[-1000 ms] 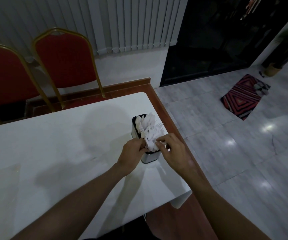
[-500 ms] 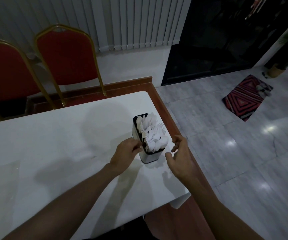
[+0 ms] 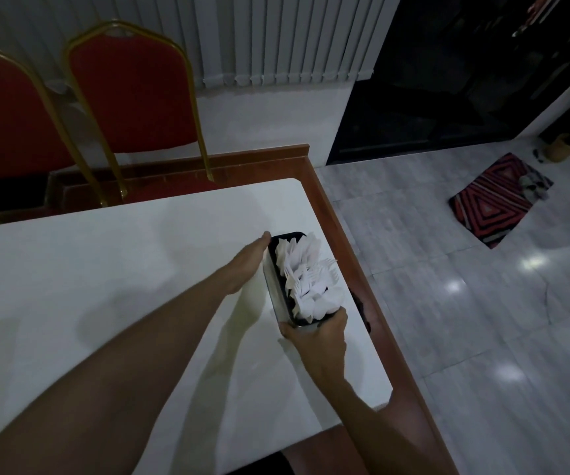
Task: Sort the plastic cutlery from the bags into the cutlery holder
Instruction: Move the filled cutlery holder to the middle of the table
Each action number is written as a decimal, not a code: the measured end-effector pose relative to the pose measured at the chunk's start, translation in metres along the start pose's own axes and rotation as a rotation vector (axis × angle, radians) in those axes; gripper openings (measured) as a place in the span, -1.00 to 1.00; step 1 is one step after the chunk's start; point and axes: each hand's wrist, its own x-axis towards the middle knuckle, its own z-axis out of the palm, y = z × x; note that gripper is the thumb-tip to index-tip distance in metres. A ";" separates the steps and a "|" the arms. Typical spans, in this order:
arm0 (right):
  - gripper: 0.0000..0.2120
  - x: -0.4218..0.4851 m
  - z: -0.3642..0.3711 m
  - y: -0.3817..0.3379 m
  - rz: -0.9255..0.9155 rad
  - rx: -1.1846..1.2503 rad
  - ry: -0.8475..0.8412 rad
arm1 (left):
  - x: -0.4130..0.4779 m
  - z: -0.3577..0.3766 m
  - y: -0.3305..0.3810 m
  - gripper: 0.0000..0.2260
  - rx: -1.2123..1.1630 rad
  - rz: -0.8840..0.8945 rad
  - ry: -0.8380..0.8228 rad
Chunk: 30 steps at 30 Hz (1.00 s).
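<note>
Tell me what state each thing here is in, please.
cutlery holder: standing on the table, full.
plastic cutlery: standing in the holder, tips above its rim.
left hand: flat, fingers straight against the holder's side.
right hand: grips the holder's near end.
vertical blinds: closed.

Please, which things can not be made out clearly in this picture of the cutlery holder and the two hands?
All from the head view:
- Dividers inside the cutlery holder: covered by the white plastic cutlery.
- Which pieces are spoons or knives: too dim and small to tell.
- Finger ends of the right hand: curled round the holder's near end.
- Palm of the left hand: turned against the holder's side.
- Anything beyond the dark doorway: too dark.
</note>
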 end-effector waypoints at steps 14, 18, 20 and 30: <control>-0.23 0.088 0.050 -0.102 -0.263 0.079 -0.590 | -0.040 -0.098 -0.050 -0.65 -0.628 0.150 0.572; -0.19 0.103 0.096 -0.131 -0.290 0.027 -0.681 | -0.049 -0.133 -0.066 -0.74 -0.679 0.185 0.688; -0.18 0.105 0.118 -0.142 -0.281 0.045 -0.720 | -0.051 -0.146 -0.070 -0.75 -0.733 0.183 0.704; -0.17 0.102 0.157 -0.158 -0.250 0.098 -0.746 | -0.050 -0.180 -0.087 -0.66 -0.705 0.181 0.693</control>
